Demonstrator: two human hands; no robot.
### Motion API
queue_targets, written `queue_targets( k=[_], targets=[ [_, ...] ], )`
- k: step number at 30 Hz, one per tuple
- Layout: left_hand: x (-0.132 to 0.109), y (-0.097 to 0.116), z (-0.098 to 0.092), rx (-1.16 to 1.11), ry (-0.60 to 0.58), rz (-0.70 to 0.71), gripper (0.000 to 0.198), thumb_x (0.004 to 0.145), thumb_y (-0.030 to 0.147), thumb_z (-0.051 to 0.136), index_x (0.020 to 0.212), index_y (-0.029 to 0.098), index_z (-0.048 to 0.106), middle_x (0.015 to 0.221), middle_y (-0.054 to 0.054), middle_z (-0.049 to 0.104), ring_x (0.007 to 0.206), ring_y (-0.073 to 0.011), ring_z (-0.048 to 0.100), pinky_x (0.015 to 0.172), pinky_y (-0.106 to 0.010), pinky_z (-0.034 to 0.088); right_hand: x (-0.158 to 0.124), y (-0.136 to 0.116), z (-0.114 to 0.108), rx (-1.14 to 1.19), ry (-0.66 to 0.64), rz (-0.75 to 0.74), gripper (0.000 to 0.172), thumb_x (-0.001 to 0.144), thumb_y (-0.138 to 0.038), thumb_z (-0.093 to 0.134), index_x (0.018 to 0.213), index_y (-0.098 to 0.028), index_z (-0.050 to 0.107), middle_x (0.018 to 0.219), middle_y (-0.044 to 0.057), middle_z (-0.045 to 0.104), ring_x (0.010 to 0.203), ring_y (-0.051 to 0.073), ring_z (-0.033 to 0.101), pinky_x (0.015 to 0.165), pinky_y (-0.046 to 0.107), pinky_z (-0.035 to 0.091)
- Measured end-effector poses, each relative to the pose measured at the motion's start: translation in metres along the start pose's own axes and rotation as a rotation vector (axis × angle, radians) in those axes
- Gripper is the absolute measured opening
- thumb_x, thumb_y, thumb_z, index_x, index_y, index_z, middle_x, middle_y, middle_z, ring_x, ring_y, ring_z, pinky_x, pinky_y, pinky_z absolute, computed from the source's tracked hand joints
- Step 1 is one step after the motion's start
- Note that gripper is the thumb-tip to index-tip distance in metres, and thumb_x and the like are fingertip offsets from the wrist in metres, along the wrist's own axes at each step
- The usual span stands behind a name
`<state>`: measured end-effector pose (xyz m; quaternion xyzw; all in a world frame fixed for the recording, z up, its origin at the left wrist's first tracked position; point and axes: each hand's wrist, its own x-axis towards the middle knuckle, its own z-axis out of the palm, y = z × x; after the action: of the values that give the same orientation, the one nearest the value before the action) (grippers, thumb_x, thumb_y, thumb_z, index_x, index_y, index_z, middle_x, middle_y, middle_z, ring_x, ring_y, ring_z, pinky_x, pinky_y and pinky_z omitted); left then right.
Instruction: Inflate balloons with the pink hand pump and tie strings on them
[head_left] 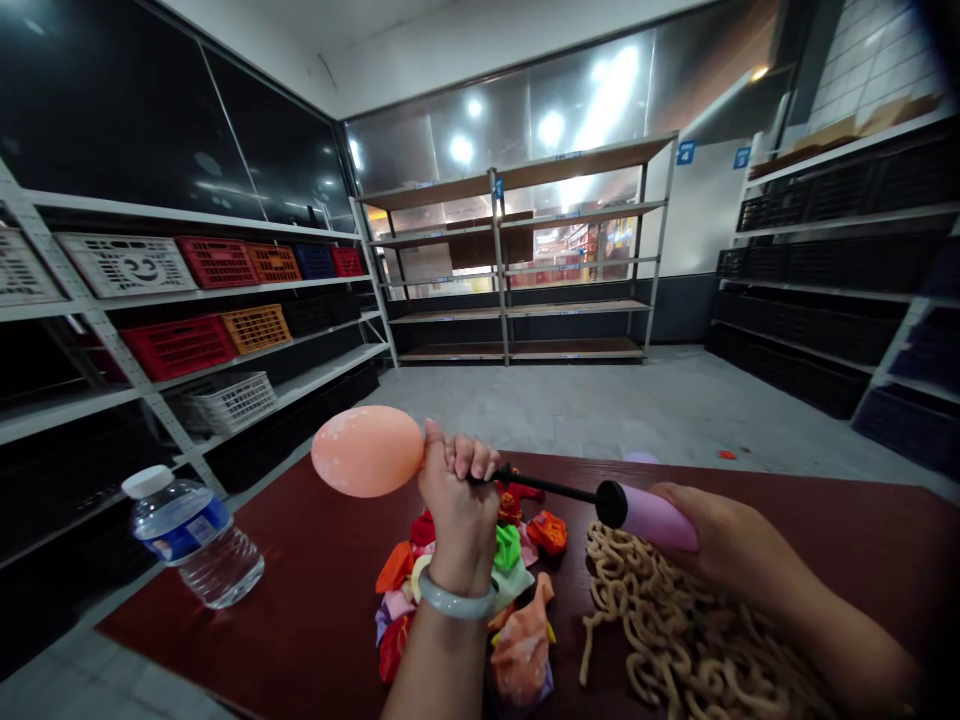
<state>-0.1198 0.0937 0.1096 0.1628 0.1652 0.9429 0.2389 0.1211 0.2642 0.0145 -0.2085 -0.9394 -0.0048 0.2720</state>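
My left hand (457,480) is closed around the nozzle end of a balloon pump, pinching the neck of a partly inflated peach balloon (367,451) that points left. The pump (656,515) has a purple barrel, a black end cap and a black rod stretching between my hands. Wrapped round the purple barrel is my right hand (720,535), its fingers partly hidden. Under my left wrist lies a pile of limp balloons in red, orange, green and purple, with a crumpled peach balloon (523,650) at its front. A pale bangle (457,597) circles my left wrist.
A water bottle (196,535) with a white cap stands at the left of the dark red table (300,600). Tangled beige rope-like strands (675,620) lie under my right arm. Shelves with plastic crates (180,345) line the left wall; another rack (499,265) stands behind.
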Motion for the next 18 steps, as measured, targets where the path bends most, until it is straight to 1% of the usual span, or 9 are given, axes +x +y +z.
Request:
queue_targets(
  k=[3, 5, 7, 11, 13, 15, 18],
  targets=[
    [0.005, 0.001, -0.002, -0.031, 0.026, 0.005, 0.053, 0.091, 0.035, 0.059, 0.058, 0.02, 0.02, 0.041, 0.008, 0.025, 0.034, -0.0066, 0.028, 0.043, -0.023, 0.025, -0.001, 0.006, -0.001, -0.022, -0.015, 0.012, 0.042, 0.079, -0.043, 0.063, 0.117, -0.026, 0.064, 0.11, 0.005, 0.073, 0.092, 0.023, 0.07, 0.072, 0.033, 0.055],
    [0.003, -0.007, -0.003, -0.047, 0.032, -0.015, 0.052, 0.091, 0.035, 0.059, 0.058, 0.02, 0.021, 0.041, 0.008, 0.025, 0.034, -0.0064, 0.028, 0.043, -0.022, 0.025, -0.002, 0.003, 0.0, -0.067, 0.013, 0.025, 0.043, 0.079, -0.044, 0.064, 0.117, -0.024, 0.063, 0.11, 0.007, 0.072, 0.091, 0.025, 0.07, 0.074, 0.037, 0.055],
    [-0.003, -0.023, -0.003, -0.046, 0.026, -0.064, 0.052, 0.09, 0.038, 0.061, 0.059, 0.02, 0.023, 0.042, 0.009, 0.026, 0.034, -0.0061, 0.028, 0.043, -0.022, 0.025, -0.003, -0.004, 0.002, -0.105, 0.037, 0.027, 0.045, 0.077, -0.043, 0.065, 0.117, -0.022, 0.062, 0.11, 0.009, 0.072, 0.091, 0.027, 0.07, 0.075, 0.039, 0.055],
    [-0.022, -0.063, -0.002, -0.026, -0.019, -0.223, 0.056, 0.084, 0.049, 0.066, 0.058, 0.019, 0.026, 0.041, 0.009, 0.026, 0.033, -0.006, 0.028, 0.04, -0.022, 0.023, -0.003, -0.024, 0.003, -0.123, 0.043, 0.008, 0.045, 0.075, -0.036, 0.067, 0.118, -0.021, 0.06, 0.107, 0.011, 0.072, 0.088, 0.027, 0.07, 0.071, 0.038, 0.056],
    [-0.028, -0.074, -0.002, -0.028, -0.027, -0.269, 0.057, 0.083, 0.051, 0.066, 0.058, 0.019, 0.027, 0.04, 0.009, 0.026, 0.032, -0.0061, 0.029, 0.039, -0.021, 0.021, -0.003, -0.033, 0.003, -0.142, 0.052, 0.01, 0.043, 0.075, -0.035, 0.066, 0.115, -0.02, 0.061, 0.104, 0.012, 0.072, 0.087, 0.028, 0.07, 0.07, 0.039, 0.055],
    [-0.03, -0.076, -0.001, -0.025, -0.019, -0.281, 0.057, 0.083, 0.051, 0.066, 0.057, 0.019, 0.027, 0.039, 0.009, 0.027, 0.032, -0.006, 0.029, 0.038, -0.021, 0.02, -0.001, -0.041, 0.001, -0.162, 0.046, 0.021, 0.041, 0.076, -0.037, 0.065, 0.113, -0.02, 0.06, 0.1, 0.012, 0.072, 0.086, 0.029, 0.07, 0.067, 0.038, 0.054],
    [-0.032, -0.072, 0.003, -0.007, -0.01, -0.259, 0.057, 0.083, 0.053, 0.066, 0.057, 0.019, 0.028, 0.039, 0.009, 0.027, 0.032, -0.0057, 0.028, 0.038, -0.021, 0.022, 0.001, -0.057, -0.002, -0.162, 0.041, 0.05, 0.042, 0.08, -0.042, 0.062, 0.115, -0.02, 0.058, 0.094, 0.01, 0.072, 0.078, 0.027, 0.069, 0.062, 0.037, 0.052]
  ],
)
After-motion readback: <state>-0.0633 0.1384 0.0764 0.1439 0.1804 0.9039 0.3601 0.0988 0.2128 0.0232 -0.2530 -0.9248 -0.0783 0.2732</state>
